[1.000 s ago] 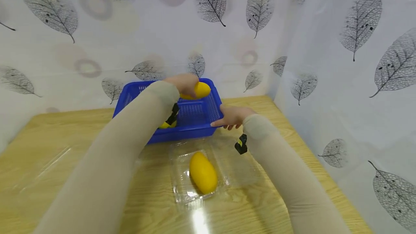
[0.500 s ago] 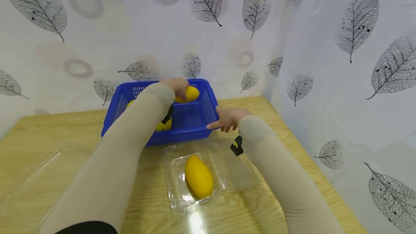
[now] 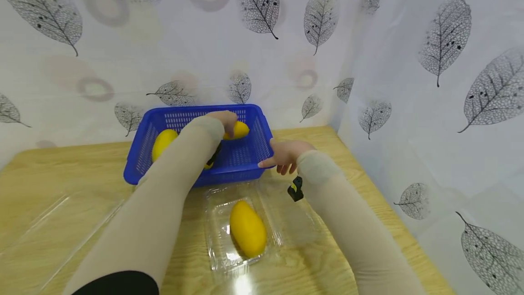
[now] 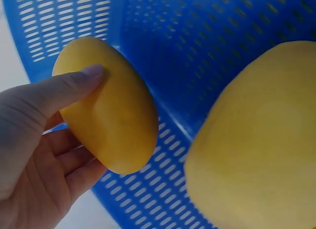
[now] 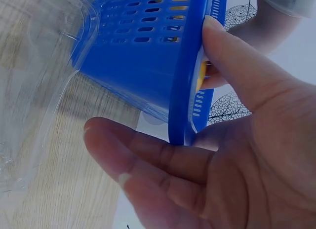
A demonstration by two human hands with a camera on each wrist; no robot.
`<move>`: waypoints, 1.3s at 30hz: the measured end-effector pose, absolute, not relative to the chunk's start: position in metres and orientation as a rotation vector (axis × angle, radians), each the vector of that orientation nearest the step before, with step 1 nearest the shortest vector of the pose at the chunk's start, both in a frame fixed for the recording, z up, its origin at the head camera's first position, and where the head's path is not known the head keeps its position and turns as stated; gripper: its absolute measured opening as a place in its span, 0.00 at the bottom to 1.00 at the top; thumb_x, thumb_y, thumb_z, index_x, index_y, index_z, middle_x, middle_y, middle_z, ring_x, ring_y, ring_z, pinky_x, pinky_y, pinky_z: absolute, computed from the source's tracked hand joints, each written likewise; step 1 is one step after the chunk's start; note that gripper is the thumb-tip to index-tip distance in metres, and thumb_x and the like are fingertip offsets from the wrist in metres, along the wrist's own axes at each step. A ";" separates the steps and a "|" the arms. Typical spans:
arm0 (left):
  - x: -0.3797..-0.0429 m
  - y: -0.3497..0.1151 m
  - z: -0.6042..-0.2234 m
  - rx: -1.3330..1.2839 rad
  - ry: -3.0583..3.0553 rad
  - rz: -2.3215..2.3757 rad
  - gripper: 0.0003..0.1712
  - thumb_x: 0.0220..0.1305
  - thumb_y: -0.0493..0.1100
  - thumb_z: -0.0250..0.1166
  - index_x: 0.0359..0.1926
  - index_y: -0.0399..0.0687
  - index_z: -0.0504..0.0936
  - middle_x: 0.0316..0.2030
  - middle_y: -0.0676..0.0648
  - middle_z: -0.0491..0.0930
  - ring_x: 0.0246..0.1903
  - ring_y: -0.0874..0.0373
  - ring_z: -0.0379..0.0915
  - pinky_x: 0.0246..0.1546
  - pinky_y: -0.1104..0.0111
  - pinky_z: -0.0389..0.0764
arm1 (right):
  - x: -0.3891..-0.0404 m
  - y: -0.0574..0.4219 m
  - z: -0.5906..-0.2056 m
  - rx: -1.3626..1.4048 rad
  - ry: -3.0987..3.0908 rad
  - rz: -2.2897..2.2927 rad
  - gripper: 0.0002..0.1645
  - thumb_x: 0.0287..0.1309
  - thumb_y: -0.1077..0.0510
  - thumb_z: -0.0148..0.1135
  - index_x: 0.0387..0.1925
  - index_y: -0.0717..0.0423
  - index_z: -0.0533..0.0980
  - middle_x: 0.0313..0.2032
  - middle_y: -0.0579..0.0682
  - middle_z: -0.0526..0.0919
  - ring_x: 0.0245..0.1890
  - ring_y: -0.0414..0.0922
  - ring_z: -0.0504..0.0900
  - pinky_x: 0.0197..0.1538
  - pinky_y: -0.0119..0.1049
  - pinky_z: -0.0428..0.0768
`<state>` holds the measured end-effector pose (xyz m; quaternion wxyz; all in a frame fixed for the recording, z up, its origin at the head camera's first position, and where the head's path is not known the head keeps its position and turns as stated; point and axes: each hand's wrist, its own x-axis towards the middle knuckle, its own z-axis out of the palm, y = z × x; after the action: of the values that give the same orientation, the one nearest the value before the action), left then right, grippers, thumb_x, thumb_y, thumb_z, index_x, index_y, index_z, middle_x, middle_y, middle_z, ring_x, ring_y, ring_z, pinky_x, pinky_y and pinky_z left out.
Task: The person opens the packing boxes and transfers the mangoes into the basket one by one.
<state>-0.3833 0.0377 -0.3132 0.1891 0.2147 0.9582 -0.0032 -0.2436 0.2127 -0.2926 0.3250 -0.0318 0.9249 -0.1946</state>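
Note:
Inside the blue plastic basket (image 3: 229, 175), my left hand (image 3: 226, 120) holds a yellow mango (image 3: 240, 130) near the back right. The left wrist view shows the thumb on top of this mango (image 4: 113, 115) and the fingers beneath it. At the basket's front right corner is my right hand (image 3: 288, 153). In the right wrist view its thumb lies on the basket rim (image 5: 183, 76), with the fingers around the outside of the corner. Another mango (image 3: 163, 144) lies at the basket's left, and a further yellow one (image 3: 209, 164) is mostly hidden by my left forearm.
In front of the basket a clear plastic clamshell box (image 3: 217, 254) lies unfolded with a mango (image 3: 247, 229) in it, its lid (image 3: 292, 222) to the right. More clear plastic (image 3: 61, 231) lies at the left of the wooden table (image 3: 327, 258). Leaf-patterned sheeting (image 3: 286, 67) stands behind and at right.
My left hand has lowered the mango deeper into the basket. My right hand stays at the corner. The view has shifted slightly, and more of the mango at the basket's left shows.

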 end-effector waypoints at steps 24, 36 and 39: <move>-0.381 0.039 -0.343 0.728 2.933 -0.312 0.13 0.54 0.39 0.64 0.41 0.41 0.81 0.37 0.43 0.80 0.35 0.51 0.77 0.38 0.56 0.79 | -0.246 0.212 -0.293 -0.059 2.370 -0.529 0.60 0.59 0.37 0.54 0.70 0.52 0.24 0.39 0.58 0.82 0.35 0.47 0.83 0.39 0.39 0.81; -0.357 0.032 -0.314 0.656 2.863 -0.405 0.16 0.54 0.41 0.67 0.45 0.41 0.80 0.40 0.43 0.80 0.39 0.52 0.76 0.43 0.58 0.78 | -0.244 0.214 -0.291 -0.041 2.364 -0.553 0.60 0.59 0.38 0.55 0.71 0.51 0.24 0.40 0.59 0.82 0.35 0.48 0.83 0.43 0.42 0.80; -0.353 0.031 -0.307 0.663 2.851 -0.423 0.16 0.56 0.41 0.65 0.46 0.41 0.80 0.41 0.44 0.80 0.38 0.53 0.76 0.41 0.60 0.79 | -0.244 0.214 -0.290 -0.055 2.354 -0.551 0.61 0.59 0.37 0.55 0.70 0.52 0.24 0.38 0.57 0.82 0.34 0.48 0.83 0.41 0.40 0.80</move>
<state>-0.3529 0.0310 -0.3071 0.0921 0.2232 0.9599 -0.1426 -0.2442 0.2142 -0.2903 0.3540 -0.0214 0.9104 -0.2132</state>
